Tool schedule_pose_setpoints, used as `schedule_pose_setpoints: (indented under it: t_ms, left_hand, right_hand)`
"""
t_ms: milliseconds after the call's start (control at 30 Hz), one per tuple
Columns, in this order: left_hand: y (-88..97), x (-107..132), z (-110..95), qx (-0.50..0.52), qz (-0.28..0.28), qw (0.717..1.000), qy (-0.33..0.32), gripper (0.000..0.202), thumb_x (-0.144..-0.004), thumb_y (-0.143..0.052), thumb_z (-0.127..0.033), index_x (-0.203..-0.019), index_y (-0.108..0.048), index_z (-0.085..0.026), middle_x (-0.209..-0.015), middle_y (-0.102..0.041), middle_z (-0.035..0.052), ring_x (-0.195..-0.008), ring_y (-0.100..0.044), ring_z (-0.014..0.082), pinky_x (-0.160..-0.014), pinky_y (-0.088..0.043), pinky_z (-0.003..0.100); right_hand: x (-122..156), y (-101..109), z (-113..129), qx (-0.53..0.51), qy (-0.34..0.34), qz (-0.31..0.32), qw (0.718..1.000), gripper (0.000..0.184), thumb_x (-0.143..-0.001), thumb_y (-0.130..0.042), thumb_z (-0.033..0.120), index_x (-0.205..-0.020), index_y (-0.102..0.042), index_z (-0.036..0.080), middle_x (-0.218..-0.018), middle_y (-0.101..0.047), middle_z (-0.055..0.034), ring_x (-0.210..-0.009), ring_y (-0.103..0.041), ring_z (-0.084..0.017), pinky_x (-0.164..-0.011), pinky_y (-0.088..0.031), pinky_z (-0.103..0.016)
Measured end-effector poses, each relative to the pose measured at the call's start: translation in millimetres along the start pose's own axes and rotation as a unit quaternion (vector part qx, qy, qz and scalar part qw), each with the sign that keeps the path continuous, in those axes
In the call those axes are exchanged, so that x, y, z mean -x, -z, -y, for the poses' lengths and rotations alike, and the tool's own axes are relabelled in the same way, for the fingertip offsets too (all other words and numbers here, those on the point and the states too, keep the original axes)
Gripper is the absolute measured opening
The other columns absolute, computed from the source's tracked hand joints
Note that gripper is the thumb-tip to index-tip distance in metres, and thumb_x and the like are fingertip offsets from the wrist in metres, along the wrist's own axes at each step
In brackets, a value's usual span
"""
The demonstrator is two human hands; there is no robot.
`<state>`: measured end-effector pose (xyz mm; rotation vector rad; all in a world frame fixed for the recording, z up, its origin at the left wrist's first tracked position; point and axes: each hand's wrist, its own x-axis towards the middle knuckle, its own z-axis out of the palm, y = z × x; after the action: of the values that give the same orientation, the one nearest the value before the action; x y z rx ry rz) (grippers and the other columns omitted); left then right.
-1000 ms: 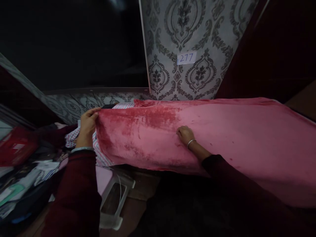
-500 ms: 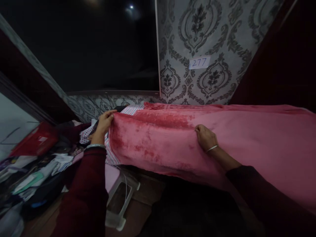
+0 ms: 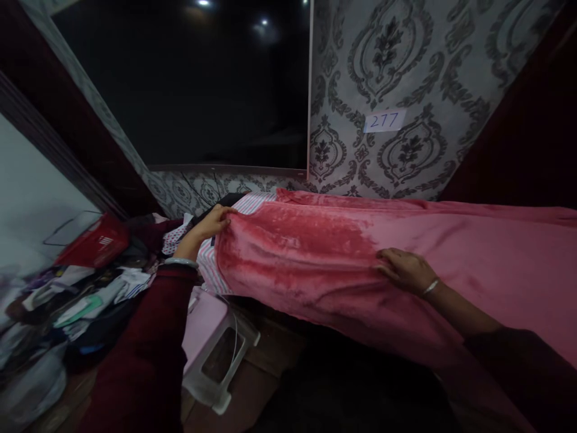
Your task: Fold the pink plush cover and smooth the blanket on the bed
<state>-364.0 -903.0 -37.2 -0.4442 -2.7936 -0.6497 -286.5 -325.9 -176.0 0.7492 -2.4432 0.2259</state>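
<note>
A plush pink blanket (image 3: 315, 252) lies spread over a raised surface across the middle and right. My left hand (image 3: 211, 224) pinches its far left corner, fingers closed on the cloth. My right hand (image 3: 403, 269) rests on top of the blanket near its front fold, fingers curled down onto the fabric; whether it grips is not clear. Both arms wear dark red sleeves and a bangle at each wrist. A striped sheet (image 3: 211, 264) shows beneath the blanket's left end.
A heap of clothes and bags (image 3: 76, 300) with a red basket (image 3: 94, 243) fills the left side. A white plastic stool (image 3: 216, 367) stands on the floor below the blanket's edge. Patterned wallpaper with a paper tag "277" (image 3: 384, 121) and a dark screen (image 3: 189, 84) are behind.
The view has swung left and up. My left hand keeps hold of the blanket corner. My right hand slid along the blanket's top towards the front fold.
</note>
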Motion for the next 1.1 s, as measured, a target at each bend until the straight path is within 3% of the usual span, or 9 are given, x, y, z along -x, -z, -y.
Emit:
schedule_pose_setpoints:
  t_ms: [100,233,367,500,633,733,867,1000,1100]
  left_hand:
    - [-2.1,4.1,-8.4,-0.025,-0.008,1.000,0.008,0.029,-0.077,-0.058,-0.020,-0.100,-0.076,-0.018,-0.089,-0.053,0.0036,-0.095,-0.056,0.0234,-0.099,-0.050,0.039]
    - [-6.3,6.9,-23.0,-0.007,-0.103,0.993,0.053,0.011,-0.073,-0.060,-0.015,-0.078,-0.069,-0.020,-0.087,-0.053,0.0059,-0.092,-0.057,0.0263,-0.098,-0.049,0.042]
    - [-5.3,12.0,-34.1,0.027,-0.185,0.981,0.056,0.007,-0.076,-0.061,-0.016,-0.076,-0.065,-0.021,-0.090,-0.054,0.0067,-0.091,-0.057,0.0264,-0.097,-0.049,0.042]
    - [7.9,21.0,-41.8,0.039,-0.235,0.970,0.055,0.004,-0.078,-0.064,-0.018,-0.079,-0.066,-0.021,-0.087,-0.054,0.0049,-0.091,-0.058,0.0248,-0.094,-0.050,0.039]
    - [30.2,28.7,-58.4,0.043,-0.278,0.958,0.047,0.004,-0.075,-0.067,-0.020,-0.078,-0.065,-0.022,-0.087,-0.056,0.0038,-0.093,-0.057,0.0235,-0.095,-0.051,0.038]
    - [46.6,31.6,-78.3,0.121,-0.310,0.943,0.024,0.010,-0.073,-0.070,-0.018,-0.081,-0.065,-0.020,-0.094,-0.062,0.0031,-0.097,-0.059,0.0202,-0.098,-0.050,0.035]
    - [59.6,29.3,-106.0,0.289,-0.321,0.901,0.034,0.013,-0.073,-0.071,-0.018,-0.082,-0.062,-0.018,-0.078,-0.059,-0.0023,-0.073,-0.053,0.0112,-0.072,-0.047,0.025]
    - [61.7,17.9,-125.7,0.348,-0.390,0.852,0.018,0.015,-0.078,-0.069,-0.022,-0.079,-0.055,-0.019,-0.069,-0.047,-0.0059,-0.064,-0.042,0.0079,-0.064,-0.039,0.021]
    - [57.9,4.5,-132.0,0.316,-0.435,0.843,0.025,0.013,-0.080,-0.069,-0.022,-0.080,-0.056,-0.018,-0.071,-0.049,-0.0059,-0.066,-0.043,0.0082,-0.067,-0.040,0.022]
  right_hand:
    - [10.9,-0.3,2.0,0.010,0.021,0.034,0.999,0.034,-0.103,-0.048,0.046,-0.086,-0.066,0.023,-0.076,-0.068,-0.0061,-0.068,-0.066,-0.020,-0.063,-0.043,-0.029]
    - [13.3,0.4,7.5,0.021,-0.025,0.052,0.998,0.037,-0.102,-0.047,0.046,-0.080,-0.064,0.023,-0.076,-0.067,-0.0064,-0.066,-0.063,-0.020,-0.062,-0.039,-0.029]
    - [5.7,13.7,8.9,0.011,-0.070,0.040,0.997,0.041,-0.102,-0.045,0.050,-0.075,-0.061,0.023,-0.072,-0.064,-0.0070,-0.066,-0.061,-0.021,-0.062,-0.039,-0.031]
    - [-1.9,44.2,8.9,-0.025,-0.080,-0.022,0.996,0.048,-0.102,-0.042,0.057,-0.070,-0.058,0.025,-0.067,-0.061,-0.0066,-0.064,-0.060,-0.021,-0.062,-0.041,-0.032]
    - [-13.2,88.3,7.6,-0.076,-0.099,-0.074,0.989,0.050,-0.098,-0.046,0.066,-0.069,-0.057,0.027,-0.066,-0.062,-0.0076,-0.063,-0.059,-0.023,-0.061,-0.041,-0.036]
    - [-23.9,125.1,4.0,-0.106,-0.115,-0.117,0.981,0.050,-0.093,-0.055,0.070,-0.067,-0.057,0.028,-0.061,-0.058,-0.0059,-0.058,-0.053,-0.022,-0.058,-0.039,-0.037]
    - [-31.8,167.4,0.8,-0.148,-0.138,-0.157,0.967,0.046,-0.090,-0.063,0.071,-0.072,-0.064,0.028,-0.065,-0.061,-0.0045,-0.060,-0.053,-0.021,-0.056,-0.037,-0.036]
    - [-32.4,190.5,0.7,-0.179,-0.156,-0.157,0.959,0.046,-0.089,-0.067,0.069,-0.069,-0.065,0.028,-0.062,-0.058,-0.0030,-0.060,-0.052,-0.020,-0.055,-0.037,-0.035]
    - [-33.6,193.3,0.2,-0.202,-0.170,-0.138,0.955,0.051,-0.084,-0.069,0.073,-0.066,-0.065,0.025,-0.061,-0.058,-0.0027,-0.060,-0.050,-0.018,-0.055,-0.037,-0.033]
